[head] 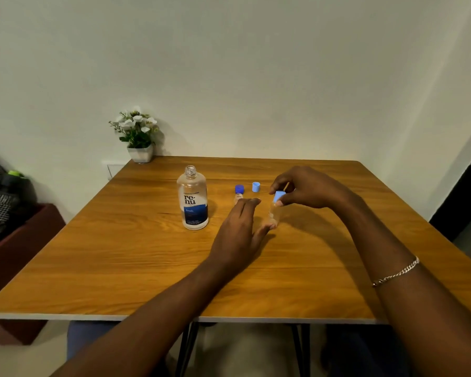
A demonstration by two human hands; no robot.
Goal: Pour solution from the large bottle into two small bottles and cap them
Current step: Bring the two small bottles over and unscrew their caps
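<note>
The large clear bottle [193, 198] with a blue and white label stands uncapped left of centre on the wooden table [120, 254]. My right hand [307, 189] pinches a light blue cap [278, 196] right over a small clear bottle [274, 214]. My left hand [239, 229] lies beside that small bottle with straight fingers, its thumb touching the bottle's base. A second small bottle [238, 196] stands behind my left fingers, mostly hidden. A dark blue cap [239, 189] and another light blue cap [256, 186] rest on the table behind.
A white pot of white flowers [139, 134] stands at the table's far left corner by the wall. A brown box with clothing [8, 213] sits left of the table.
</note>
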